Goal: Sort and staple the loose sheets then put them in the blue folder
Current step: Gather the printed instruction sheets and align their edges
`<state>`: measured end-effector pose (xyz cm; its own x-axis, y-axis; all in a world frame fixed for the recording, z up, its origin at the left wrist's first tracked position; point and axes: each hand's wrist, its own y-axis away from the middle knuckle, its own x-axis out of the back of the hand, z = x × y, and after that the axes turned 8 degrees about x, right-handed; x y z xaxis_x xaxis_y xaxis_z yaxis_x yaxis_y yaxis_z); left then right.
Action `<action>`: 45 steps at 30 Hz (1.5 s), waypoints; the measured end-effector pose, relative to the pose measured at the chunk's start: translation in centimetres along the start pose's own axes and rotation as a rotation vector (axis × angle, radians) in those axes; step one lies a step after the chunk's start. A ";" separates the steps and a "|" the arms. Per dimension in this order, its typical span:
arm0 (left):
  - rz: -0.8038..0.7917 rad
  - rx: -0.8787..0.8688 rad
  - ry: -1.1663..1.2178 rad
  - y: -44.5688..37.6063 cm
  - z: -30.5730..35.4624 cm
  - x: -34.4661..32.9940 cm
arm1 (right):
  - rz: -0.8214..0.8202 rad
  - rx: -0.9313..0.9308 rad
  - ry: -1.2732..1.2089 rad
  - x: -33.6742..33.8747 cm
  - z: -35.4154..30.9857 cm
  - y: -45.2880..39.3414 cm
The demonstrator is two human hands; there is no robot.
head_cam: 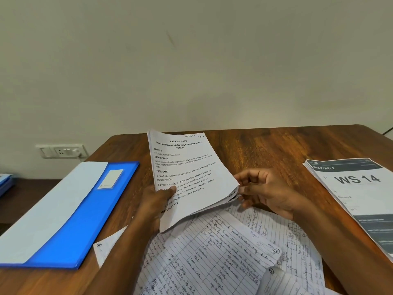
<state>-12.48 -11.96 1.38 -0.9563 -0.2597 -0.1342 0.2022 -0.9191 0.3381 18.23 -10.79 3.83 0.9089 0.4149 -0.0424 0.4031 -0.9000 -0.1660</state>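
Note:
A bundle of printed sheets (187,167), its top page headed "TASK ID: 3649", is held tilted above the wooden desk (255,150). My left hand (155,201) grips its lower left edge with the thumb on the top page. My right hand (263,190) pinches the bundle's right corner, where the pages fan apart. Beneath lie several loose handwritten lined sheets (223,252), overlapping in a heap at the front. The blue folder (85,220) lies open on the left with a pale inner flap (53,209). No stapler is visible.
A stack of printed grey pages marked "WS 14" (357,188) lies at the desk's right edge. A wall socket panel (61,151) sits behind the folder. Another blue item (5,182) pokes in at the far left on a lower surface.

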 end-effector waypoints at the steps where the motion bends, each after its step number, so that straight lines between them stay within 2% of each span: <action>1: 0.001 -0.003 -0.005 0.0 0.0 0.0 | 0.002 -0.005 -0.005 0.0 0.0 0.0; 11: -0.003 0.006 -0.029 -0.3 -0.1 0.2 | 0.039 -0.024 -0.004 0.0 0.3 -0.1; 24: 0.006 0.006 -0.038 -0.3 -0.1 0.1 | 0.189 -0.121 -0.010 -0.3 -0.2 -0.3; 35: 0.014 -0.037 -0.028 -0.2 -0.2 0.0 | 0.052 -0.250 0.051 0.3 -0.1 0.0; 40: -0.005 -0.039 -0.057 -0.1 -0.1 -0.2 | 0.011 -0.216 -0.041 0.9 -0.8 0.0; 45: -0.004 -0.062 -0.042 0.2 -0.2 -0.6 | 0.000 -0.277 -0.049 0.1 -0.4 -0.1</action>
<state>-11.83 -12.06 1.38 -0.9649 -0.2443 -0.0964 0.2094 -0.9371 0.2792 18.36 -10.74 4.22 0.9056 0.4144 -0.0909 0.4227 -0.8996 0.1099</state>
